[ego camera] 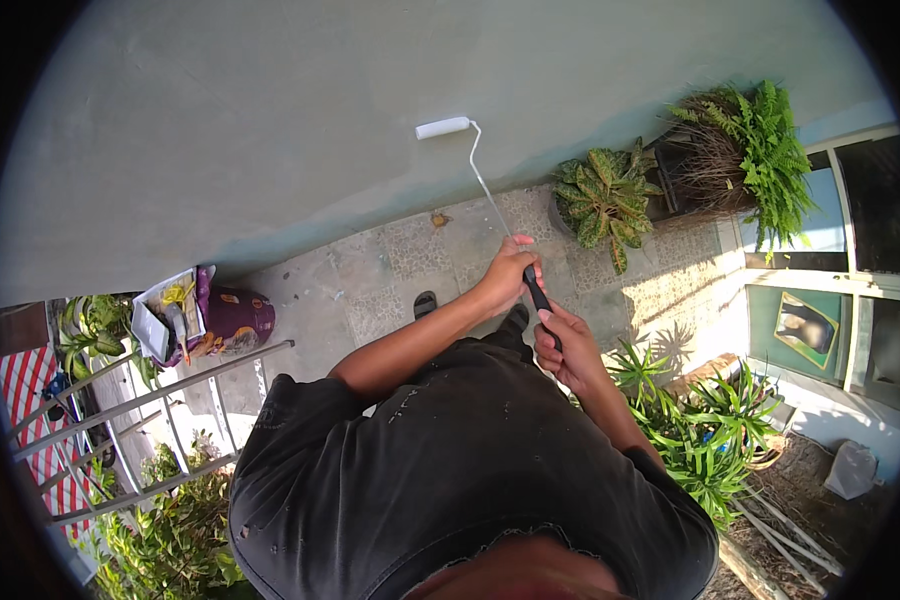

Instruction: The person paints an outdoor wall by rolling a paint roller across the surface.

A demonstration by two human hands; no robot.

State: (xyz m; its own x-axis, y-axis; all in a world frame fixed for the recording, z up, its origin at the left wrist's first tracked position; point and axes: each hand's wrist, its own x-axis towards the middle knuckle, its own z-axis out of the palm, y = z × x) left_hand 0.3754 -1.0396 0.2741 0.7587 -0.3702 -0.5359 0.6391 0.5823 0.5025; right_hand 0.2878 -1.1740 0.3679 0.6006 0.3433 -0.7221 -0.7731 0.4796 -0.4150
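Observation:
A paint roller [442, 128] with a white sleeve and a bent wire frame lies against or just in front of a grey-green wall [270, 112]; contact cannot be told. My left hand [508, 276] is closed round the wire frame's lower end, where it meets the black handle [538, 292]. Lower on that handle, toward my body, my right hand [568, 343] grips its end. Damp-looking, bluish patches run along the foot of the wall.
At left, a paint tray [152, 330] with a brush [177, 322] sits on a purple bucket [244, 319], beside an aluminium ladder [157, 394]. A potted plant [604, 195] and a fern [776, 165] stand along the wall at right. Spiky plants [709, 442] grow lower right.

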